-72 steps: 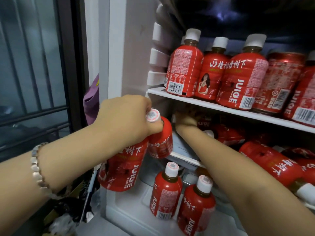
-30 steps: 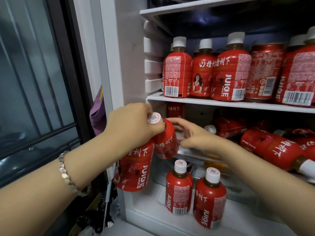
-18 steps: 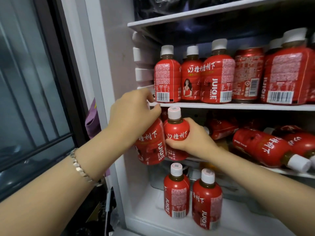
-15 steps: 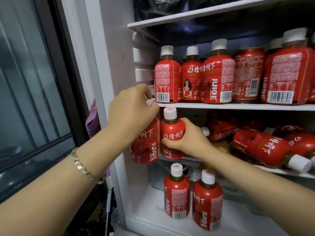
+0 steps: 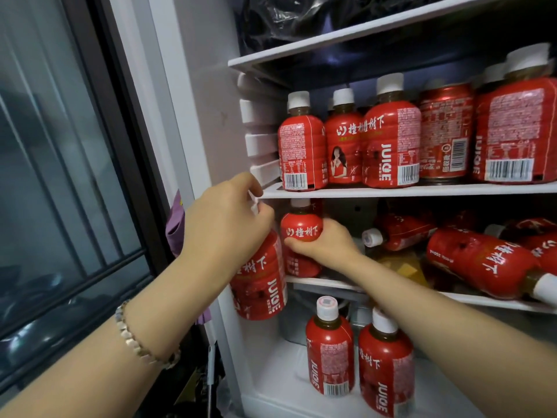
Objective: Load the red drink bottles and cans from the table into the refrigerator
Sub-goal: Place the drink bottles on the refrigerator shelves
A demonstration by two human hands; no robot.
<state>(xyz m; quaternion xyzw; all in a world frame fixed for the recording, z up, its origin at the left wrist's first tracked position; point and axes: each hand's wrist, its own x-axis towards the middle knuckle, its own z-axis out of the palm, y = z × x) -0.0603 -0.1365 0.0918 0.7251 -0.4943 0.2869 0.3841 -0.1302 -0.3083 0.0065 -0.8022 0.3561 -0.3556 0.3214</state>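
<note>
My left hand (image 5: 229,218) grips a red juice bottle (image 5: 262,288) by its top, hanging at the refrigerator's left edge just outside the middle shelf. My right hand (image 5: 324,241) holds a second red bottle (image 5: 301,233) upright at the left end of the middle shelf (image 5: 470,298), its white cap right under the upper shelf (image 5: 422,190). Upright bottles and one red can (image 5: 443,137) fill the upper shelf. Several bottles (image 5: 479,260) lie on their sides on the middle shelf. Two bottles (image 5: 330,354) stand on the refrigerator floor.
A dark glass door or window (image 5: 60,176) stands to the left of the refrigerator. A purple cloth (image 5: 174,233) hangs beside the refrigerator's left wall. White shelf rails (image 5: 259,146) line the inner left wall. Dark bags (image 5: 301,19) fill the top compartment.
My right hand took one bottle from beside my left hand and carried it onto the left end of the middle shelf. My left hand rose slightly with its bottle.
</note>
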